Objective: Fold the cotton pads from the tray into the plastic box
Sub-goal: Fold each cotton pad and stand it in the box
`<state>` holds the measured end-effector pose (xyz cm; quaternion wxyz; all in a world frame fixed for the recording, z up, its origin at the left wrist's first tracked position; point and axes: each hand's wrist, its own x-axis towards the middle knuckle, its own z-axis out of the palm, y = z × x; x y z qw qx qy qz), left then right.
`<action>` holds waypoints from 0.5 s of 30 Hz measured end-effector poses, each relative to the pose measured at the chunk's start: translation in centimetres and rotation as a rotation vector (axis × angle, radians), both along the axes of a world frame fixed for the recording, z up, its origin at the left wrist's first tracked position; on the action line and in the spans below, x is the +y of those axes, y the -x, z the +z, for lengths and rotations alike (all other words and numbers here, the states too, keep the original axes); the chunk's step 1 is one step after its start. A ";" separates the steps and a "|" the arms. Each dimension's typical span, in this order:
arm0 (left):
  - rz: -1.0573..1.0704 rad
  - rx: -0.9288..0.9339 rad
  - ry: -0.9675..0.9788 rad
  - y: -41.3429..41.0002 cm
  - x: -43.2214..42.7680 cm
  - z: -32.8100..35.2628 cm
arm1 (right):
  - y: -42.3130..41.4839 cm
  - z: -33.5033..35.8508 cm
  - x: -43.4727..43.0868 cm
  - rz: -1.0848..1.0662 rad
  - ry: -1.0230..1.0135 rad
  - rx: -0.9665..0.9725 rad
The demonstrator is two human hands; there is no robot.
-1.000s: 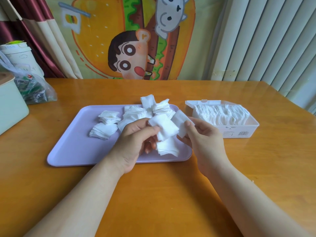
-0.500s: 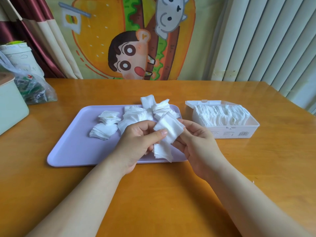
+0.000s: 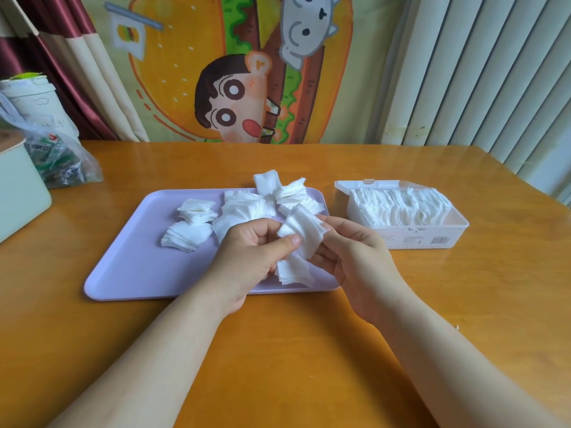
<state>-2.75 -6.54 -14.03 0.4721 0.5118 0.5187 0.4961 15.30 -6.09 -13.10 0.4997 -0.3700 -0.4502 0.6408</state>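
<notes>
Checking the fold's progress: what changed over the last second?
The right hand moved left to meet the left hand, and the cotton pad spread between them is now bunched together, pinched by both. The stack in the left hand, the tray and the plastic box stayed put.

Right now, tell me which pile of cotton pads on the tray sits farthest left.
The front-left pile on the purple tray: it lies nearer you than the smaller pile behind it and reaches further left than any other.
</notes>
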 end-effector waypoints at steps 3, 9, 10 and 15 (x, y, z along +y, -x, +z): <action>0.003 -0.013 0.000 -0.2 0.0 0.0 | -0.1 0.2 0.0 0.011 0.008 -0.005; -0.044 0.065 -0.052 -0.1 -0.2 -0.1 | -0.1 -0.7 0.2 -0.199 -0.118 -0.236; -0.028 0.092 -0.054 0.0 -0.1 -0.2 | -0.2 -0.8 0.3 -0.257 -0.126 -0.269; 0.004 0.074 -0.101 0.3 -0.1 0.2 | -0.5 -1.1 0.8 -0.359 -0.162 -0.338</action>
